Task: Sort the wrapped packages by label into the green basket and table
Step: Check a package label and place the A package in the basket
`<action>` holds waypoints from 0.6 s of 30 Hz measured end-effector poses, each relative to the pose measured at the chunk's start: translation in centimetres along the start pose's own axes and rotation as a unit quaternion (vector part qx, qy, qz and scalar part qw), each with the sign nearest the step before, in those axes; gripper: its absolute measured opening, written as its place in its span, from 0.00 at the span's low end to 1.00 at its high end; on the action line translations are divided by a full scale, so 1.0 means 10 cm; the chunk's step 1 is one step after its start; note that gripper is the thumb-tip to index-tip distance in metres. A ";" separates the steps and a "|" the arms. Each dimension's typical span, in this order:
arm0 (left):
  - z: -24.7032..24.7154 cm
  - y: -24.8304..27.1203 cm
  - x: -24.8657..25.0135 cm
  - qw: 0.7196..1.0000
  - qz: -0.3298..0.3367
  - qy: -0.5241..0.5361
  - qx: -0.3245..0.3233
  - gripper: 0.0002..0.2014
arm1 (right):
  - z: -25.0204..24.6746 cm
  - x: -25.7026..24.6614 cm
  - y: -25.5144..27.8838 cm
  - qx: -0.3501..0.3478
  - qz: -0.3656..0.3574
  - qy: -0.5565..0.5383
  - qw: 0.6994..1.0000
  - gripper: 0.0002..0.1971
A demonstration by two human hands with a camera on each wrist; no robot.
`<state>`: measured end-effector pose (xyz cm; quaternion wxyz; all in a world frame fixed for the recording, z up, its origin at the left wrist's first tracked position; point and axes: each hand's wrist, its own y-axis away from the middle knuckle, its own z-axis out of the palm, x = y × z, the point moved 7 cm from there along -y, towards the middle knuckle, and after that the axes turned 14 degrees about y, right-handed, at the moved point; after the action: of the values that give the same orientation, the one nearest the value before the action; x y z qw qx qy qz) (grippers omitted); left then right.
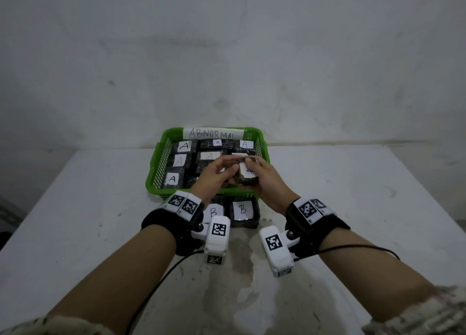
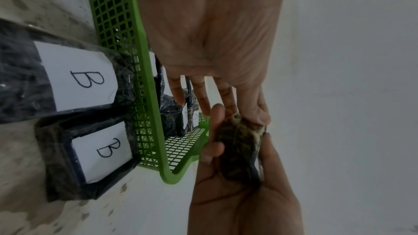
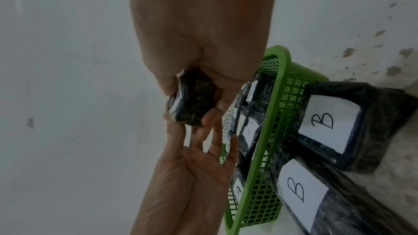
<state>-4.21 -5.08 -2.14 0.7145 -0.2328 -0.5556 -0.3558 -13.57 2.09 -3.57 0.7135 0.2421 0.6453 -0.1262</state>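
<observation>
A small dark wrapped package [image 1: 245, 170] with a white label is held just above the front right of the green basket [image 1: 154, 162]. My right hand [image 1: 252, 165] grips it from the right, fingers curled over its top; the letter is partly covered. My left hand [image 1: 233, 164] pinches its left edge between thumb and forefinger, the other fingers spread. The left wrist view shows the package [image 2: 239, 149] in the right palm. In the right wrist view the package [image 3: 192, 99] sits in the right fist. Several packages marked A [image 1: 184, 146] fill the basket.
The basket carries a paper sign reading ABNORMAL [image 1: 213, 133] on its far rim. Two packages marked B [image 1: 243, 211] [image 1: 213, 212] lie side by side on the white table [image 1: 353, 196], just in front of the basket. A pale wall stands behind.
</observation>
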 end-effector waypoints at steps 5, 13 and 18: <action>0.09 -0.03 0.02 1.000 0.011 0.009 -0.010 0.14 | -0.05 -0.03 0.03 0.027 -0.020 0.013 0.999 0.11; 0.06 -0.07 0.01 0.998 0.004 0.054 0.008 0.15 | 0.02 -0.14 0.09 -0.076 0.009 -0.144 0.987 0.17; 0.07 -0.07 0.03 0.998 0.015 0.053 0.010 0.11 | 0.03 -0.11 0.08 -0.063 -0.005 -0.109 0.992 0.15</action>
<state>-5.18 -5.10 -1.68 0.7506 -0.2149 -0.5168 -0.3512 -13.07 2.43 -2.38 0.7928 0.1785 0.5714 -0.1148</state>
